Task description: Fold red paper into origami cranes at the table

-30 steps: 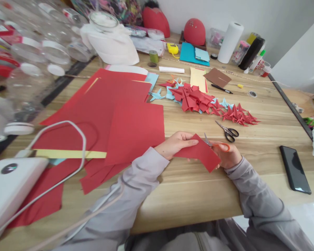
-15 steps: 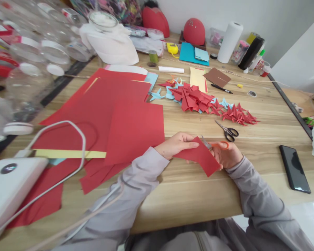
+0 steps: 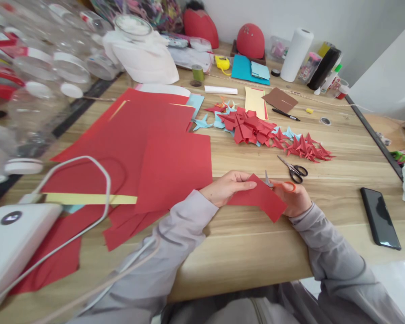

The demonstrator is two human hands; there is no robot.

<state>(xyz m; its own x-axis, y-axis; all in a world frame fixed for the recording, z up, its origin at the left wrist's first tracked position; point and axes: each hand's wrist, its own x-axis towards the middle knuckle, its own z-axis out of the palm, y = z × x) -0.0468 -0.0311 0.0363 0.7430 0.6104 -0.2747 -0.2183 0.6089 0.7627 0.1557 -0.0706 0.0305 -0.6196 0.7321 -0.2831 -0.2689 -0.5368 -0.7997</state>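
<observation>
My left hand (image 3: 227,188) pinches a red sheet of paper (image 3: 258,197), thumb on top and fingers beneath. The paper is bent in outline, its right part slanting down toward my right hand (image 3: 293,198). That hand is closed on orange-handled scissors (image 3: 286,185), whose blades stand apart at the paper's upper right edge. My right fingers are partly hidden behind the paper. Just beyond my hands lie black-handled scissors (image 3: 295,172). Large red sheets (image 3: 177,173) are stacked left of my left hand.
Folded red paper pieces (image 3: 248,126) and light blue ones lie in a heap beyond my hands. A phone (image 3: 380,218) lies at the right. A white device (image 3: 20,252) with a cable sits at the left, near clear plastic bottles (image 3: 37,108). Paper rolls and tapes stand at the back.
The scissors' blades have swung more upright and opened wider beside the paper. The paper's lower right corner has shifted a little up and right; my left hand has hardly moved.
</observation>
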